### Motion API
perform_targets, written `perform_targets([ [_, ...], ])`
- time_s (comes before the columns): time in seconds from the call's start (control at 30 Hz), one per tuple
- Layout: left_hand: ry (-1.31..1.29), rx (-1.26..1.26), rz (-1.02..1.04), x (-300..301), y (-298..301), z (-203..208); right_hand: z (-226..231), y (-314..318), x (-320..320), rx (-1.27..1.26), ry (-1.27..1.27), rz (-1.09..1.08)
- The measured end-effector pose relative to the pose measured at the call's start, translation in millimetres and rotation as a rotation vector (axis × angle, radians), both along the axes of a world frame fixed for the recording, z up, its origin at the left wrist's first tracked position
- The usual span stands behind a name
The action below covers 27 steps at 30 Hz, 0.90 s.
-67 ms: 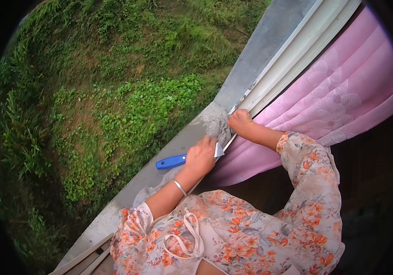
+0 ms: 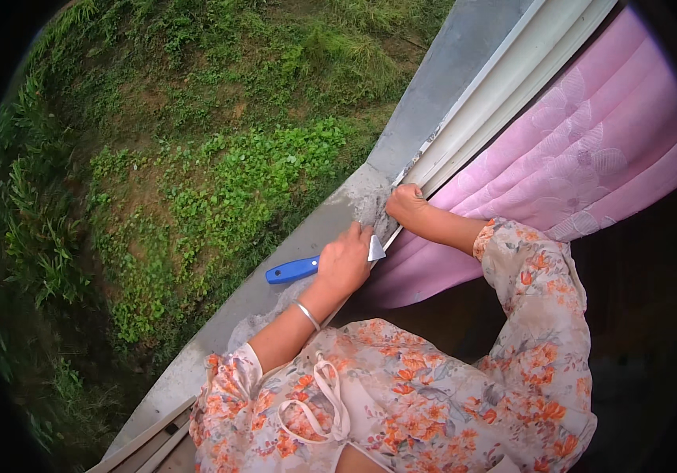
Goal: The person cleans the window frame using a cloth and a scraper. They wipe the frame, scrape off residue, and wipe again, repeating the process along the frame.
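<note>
Blue-handled scraper (image 2: 307,266) is gripped by the left hand (image 2: 344,264) on the grey concrete ledge (image 2: 291,252), right hand (image 2: 405,203) is closed into a fist just beyond, against the white window frame (image 2: 496,102), pink curtain (image 2: 575,158) at right, grass (image 2: 196,158) far left.

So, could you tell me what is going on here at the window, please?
A person in a floral blouse is leaning over a grey concrete ledge outside a window. The left hand holds a scraper with a blue handle, its metal blade pointing toward the white window frame. The right hand is closed into a fist and pressed against the joint where ledge and frame meet, beside a patch of grey filler. A pink curtain hangs just inside; grass lies below.
</note>
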<state>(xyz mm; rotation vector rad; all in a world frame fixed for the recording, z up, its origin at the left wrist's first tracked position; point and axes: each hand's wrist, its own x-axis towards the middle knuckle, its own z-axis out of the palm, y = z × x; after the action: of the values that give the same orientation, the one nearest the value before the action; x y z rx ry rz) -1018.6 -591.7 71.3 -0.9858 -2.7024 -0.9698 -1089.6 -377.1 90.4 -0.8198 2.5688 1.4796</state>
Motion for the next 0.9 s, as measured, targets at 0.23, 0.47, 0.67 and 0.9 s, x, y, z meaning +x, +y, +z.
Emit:
perform_targets([
  [0.23, 0.031, 0.02, -0.019, -2.3, -0.3, -4.6, 20.0, -9.8, 8.2, -0.149, -0.097, 0.046],
  [0.47, -0.009, -0.037, -0.009, -2.2, 2.0, -0.1, -36.9, -26.8, 33.6, 0.001, 0.192, 0.122],
  [0.67, 0.02, -0.047, -0.006, -0.4, 1.0, 0.6, -38.4, 4.4, -13.9, 0.098, 0.101, -0.001],
  [0.9, 0.048, -0.058, -0.018, 1.3, -0.9, 0.6, -68.2, -27.4, -10.4, 0.351, 0.01, -0.088],
])
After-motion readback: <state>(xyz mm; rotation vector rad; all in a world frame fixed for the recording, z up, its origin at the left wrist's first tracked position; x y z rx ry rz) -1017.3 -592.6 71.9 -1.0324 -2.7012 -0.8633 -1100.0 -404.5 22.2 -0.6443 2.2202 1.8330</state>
